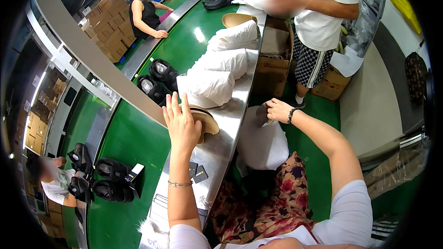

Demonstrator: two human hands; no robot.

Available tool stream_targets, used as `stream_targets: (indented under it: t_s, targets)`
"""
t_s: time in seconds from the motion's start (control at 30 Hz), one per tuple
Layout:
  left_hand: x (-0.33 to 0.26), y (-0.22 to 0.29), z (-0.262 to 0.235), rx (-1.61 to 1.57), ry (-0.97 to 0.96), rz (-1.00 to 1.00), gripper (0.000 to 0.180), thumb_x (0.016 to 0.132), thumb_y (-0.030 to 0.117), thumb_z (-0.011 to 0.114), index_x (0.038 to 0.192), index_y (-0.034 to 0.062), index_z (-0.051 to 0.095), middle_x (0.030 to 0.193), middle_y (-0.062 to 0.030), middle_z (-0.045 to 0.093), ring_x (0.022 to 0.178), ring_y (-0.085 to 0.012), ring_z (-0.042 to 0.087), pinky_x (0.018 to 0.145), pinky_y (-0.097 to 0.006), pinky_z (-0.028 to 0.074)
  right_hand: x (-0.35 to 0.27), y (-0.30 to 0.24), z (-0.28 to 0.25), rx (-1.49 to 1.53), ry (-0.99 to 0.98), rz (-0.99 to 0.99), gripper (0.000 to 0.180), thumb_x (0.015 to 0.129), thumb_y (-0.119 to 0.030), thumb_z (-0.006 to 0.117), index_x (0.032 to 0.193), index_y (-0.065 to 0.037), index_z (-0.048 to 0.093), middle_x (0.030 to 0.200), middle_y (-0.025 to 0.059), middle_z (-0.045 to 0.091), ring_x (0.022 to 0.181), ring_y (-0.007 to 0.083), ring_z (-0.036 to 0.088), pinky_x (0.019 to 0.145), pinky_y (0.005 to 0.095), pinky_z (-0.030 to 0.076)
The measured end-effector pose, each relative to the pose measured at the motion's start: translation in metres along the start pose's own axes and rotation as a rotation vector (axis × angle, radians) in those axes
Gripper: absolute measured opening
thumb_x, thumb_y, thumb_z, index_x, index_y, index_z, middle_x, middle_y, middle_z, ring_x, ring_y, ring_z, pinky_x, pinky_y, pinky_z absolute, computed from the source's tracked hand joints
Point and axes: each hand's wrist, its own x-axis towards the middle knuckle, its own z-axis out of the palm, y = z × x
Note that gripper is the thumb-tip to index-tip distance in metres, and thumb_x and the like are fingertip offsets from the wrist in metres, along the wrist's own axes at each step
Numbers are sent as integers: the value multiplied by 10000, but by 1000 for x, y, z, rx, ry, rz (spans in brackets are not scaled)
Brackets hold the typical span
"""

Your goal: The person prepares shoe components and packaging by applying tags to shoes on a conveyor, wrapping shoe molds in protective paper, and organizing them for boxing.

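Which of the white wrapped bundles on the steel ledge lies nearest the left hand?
The closest white bundle, just beyond the left hand and tan insole; the others lie farther up the ledge.

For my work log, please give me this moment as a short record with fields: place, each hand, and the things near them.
Place: metal ledge beside a green conveyor belt
Left hand: flat on a tan insole, fingers spread
Right hand: at the top of a white bag below the ledge
On ledge: white wrapped bundles in a row; small black tags
On belt: black sandals
Others: a person in a white shirt standing ahead
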Motion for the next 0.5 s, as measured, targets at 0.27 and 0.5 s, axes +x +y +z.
stream_targets:
  t_s: [0.27,0.5]
  targets:
    - [-14,41,-12,-490,-15,251,952,548,212,840,1334,13,342,1380,-222,317,1319,-383,258,1065,-455,257,-9,-1,-135,490,-210,270,259,621,-115,642,868,-45,607,841,80,605,948,251,509,777,386,412]
    - [-56,108,13,-1316,-393,93,691,683,164,790,1244,-3,423,1009,-143,579,907,-201,571,808,-317,461,-5,-15,-267,811,-209,143,412,620,-152,643,986,18,559,924,184,565,947,322,523,802,376,458]
